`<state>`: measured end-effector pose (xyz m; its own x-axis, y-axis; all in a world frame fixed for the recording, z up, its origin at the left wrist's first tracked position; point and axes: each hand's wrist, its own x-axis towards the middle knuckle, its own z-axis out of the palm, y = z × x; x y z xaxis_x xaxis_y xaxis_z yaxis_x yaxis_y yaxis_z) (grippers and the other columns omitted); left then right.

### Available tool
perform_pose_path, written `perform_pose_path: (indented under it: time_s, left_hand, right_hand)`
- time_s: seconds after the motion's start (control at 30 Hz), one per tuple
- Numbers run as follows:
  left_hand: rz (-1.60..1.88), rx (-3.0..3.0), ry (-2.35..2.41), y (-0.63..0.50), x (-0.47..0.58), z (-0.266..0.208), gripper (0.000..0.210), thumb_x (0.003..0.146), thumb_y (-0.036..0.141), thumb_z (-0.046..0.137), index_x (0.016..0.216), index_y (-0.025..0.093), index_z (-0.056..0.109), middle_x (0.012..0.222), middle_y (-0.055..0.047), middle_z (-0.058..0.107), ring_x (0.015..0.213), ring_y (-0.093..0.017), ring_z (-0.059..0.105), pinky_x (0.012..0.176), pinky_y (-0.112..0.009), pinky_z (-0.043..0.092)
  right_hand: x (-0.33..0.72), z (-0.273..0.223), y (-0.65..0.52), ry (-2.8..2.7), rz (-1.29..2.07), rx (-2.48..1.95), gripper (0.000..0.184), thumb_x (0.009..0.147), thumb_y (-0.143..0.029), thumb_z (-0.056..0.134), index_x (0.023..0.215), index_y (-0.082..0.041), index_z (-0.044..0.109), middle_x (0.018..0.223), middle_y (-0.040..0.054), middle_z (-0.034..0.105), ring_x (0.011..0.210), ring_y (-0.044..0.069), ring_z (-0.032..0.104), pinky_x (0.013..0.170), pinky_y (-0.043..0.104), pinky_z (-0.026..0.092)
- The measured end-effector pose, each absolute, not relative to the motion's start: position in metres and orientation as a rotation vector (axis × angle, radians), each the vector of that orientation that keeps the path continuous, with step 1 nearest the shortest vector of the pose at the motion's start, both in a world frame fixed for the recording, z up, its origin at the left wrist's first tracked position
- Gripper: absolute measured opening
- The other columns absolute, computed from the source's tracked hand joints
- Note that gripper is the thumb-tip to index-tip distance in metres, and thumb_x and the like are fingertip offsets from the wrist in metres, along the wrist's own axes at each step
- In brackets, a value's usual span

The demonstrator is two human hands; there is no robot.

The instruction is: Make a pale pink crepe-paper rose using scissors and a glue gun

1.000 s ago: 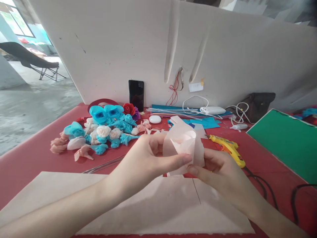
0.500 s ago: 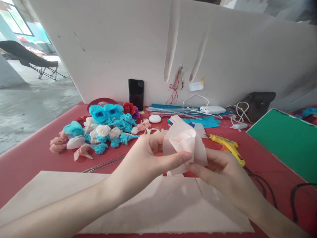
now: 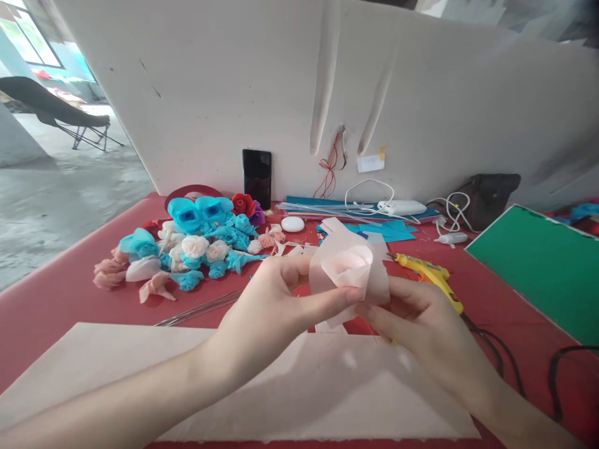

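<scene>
Between my two hands is a pale pink paper flower (image 3: 346,265), its petals curled round a hollow centre. My left hand (image 3: 285,299) grips it from the left, thumb pressed across the front of the petals and fingers behind. My right hand (image 3: 412,312) pinches its lower right side, close to the left thumb tip. The fingers behind the paper are partly hidden. Below both hands lies a beige board (image 3: 299,386) on the red table (image 3: 37,318). A yellow glue gun (image 3: 430,274) rests just beyond my right hand.
Blue, white and pink paper flowers (image 3: 194,246) are heaped on the left. Thin metal wires (image 3: 196,310) lie in front of them. A phone (image 3: 257,179) leans on the back wall near a white case (image 3: 292,224). At right stand a green board (image 3: 543,274) and dark pouch (image 3: 493,199).
The flower has turned slightly in my hands, so its curled centre shows rounder and more open. Both hands keep nearly the same place and grip.
</scene>
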<state>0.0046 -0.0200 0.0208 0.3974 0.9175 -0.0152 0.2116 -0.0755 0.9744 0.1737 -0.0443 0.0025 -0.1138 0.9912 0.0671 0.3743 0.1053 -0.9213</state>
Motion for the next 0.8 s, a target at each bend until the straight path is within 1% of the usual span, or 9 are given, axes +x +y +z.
perform_pose_path:
  time_s: [0.1, 0.2, 0.27, 0.37, 0.43, 0.67, 0.8]
  left_hand:
    - [0.788, 1.549, 1.051, -0.0210, 0.0031, 0.0182, 0.034, 0.071, 0.047, 0.062, 0.057, 0.016, 0.061, 0.058, 0.003, 0.057, 0.052, -0.008, 0.047, 0.047, -0.017, 0.034]
    - [0.770, 1.537, 1.076, -0.0214, 0.0018, 0.0163, 0.033, 0.068, 0.048, 0.065, 0.057, 0.017, 0.060, 0.056, 0.004, 0.056, 0.052, -0.007, 0.044, 0.047, -0.017, 0.033]
    - [0.758, 1.531, 1.100, -0.0211, 0.0016, 0.0158, 0.032, 0.067, 0.048, 0.065, 0.058, 0.017, 0.059, 0.056, 0.005, 0.056, 0.053, -0.007, 0.044, 0.048, -0.017, 0.033]
    - [0.763, 1.514, 1.076, -0.0210, 0.0022, 0.0161, 0.030, 0.070, 0.045, 0.065, 0.059, 0.017, 0.060, 0.059, 0.005, 0.058, 0.055, -0.007, 0.046, 0.050, -0.017, 0.034]
    - [0.783, 1.499, 1.034, -0.0214, 0.0029, 0.0165, 0.028, 0.070, 0.042, 0.065, 0.059, 0.017, 0.061, 0.060, 0.005, 0.059, 0.054, -0.006, 0.045, 0.049, -0.016, 0.034]
    - [0.862, 1.425, 0.922, -0.0214, 0.0052, 0.0165, 0.024, 0.071, 0.035, 0.066, 0.057, 0.016, 0.059, 0.053, 0.008, 0.053, 0.049, -0.003, 0.040, 0.045, -0.012, 0.031]
    - [0.863, 1.411, 0.929, -0.0204, 0.0057, 0.0151, 0.022, 0.070, 0.035, 0.067, 0.059, 0.017, 0.062, 0.056, 0.006, 0.057, 0.050, -0.004, 0.044, 0.046, -0.013, 0.032]
  right_hand:
    - [0.1743, 0.0030, -0.0445, -1.593, 1.035, -1.333, 0.018, 0.074, -0.034, 0.058, 0.068, -0.017, 0.062, 0.054, -0.0026, 0.042, 0.045, 0.005, 0.033, 0.039, 0.015, 0.029]
    - [0.1747, 0.0036, -0.0462, -1.565, 1.067, -1.290, 0.016, 0.074, -0.032, 0.059, 0.066, -0.018, 0.060, 0.051, -0.0045, 0.038, 0.044, 0.004, 0.032, 0.039, 0.014, 0.028]
    - [0.1747, 0.0036, -0.0474, -1.542, 1.084, -1.279, 0.018, 0.074, -0.031, 0.060, 0.063, -0.018, 0.057, 0.050, -0.0052, 0.037, 0.045, 0.004, 0.033, 0.040, 0.013, 0.028]
    - [0.1744, 0.0027, -0.0477, -1.519, 1.116, -1.265, 0.022, 0.074, -0.033, 0.061, 0.061, -0.017, 0.055, 0.050, -0.0051, 0.038, 0.045, 0.004, 0.033, 0.039, 0.013, 0.028]
    - [0.1741, 0.0017, -0.0468, -1.510, 1.133, -1.266, 0.023, 0.074, -0.035, 0.061, 0.062, -0.016, 0.055, 0.050, -0.0049, 0.038, 0.044, 0.004, 0.033, 0.039, 0.014, 0.028]
    - [0.1730, 0.0006, -0.0449, -1.472, 1.184, -1.260, 0.022, 0.074, -0.036, 0.062, 0.065, -0.017, 0.055, 0.051, -0.0050, 0.040, 0.044, 0.004, 0.035, 0.039, 0.014, 0.030]
    - [0.1745, 0.0001, -0.0456, -1.471, 1.193, -1.241, 0.024, 0.073, -0.038, 0.063, 0.065, -0.017, 0.056, 0.051, -0.0050, 0.041, 0.044, 0.003, 0.035, 0.038, 0.013, 0.031]
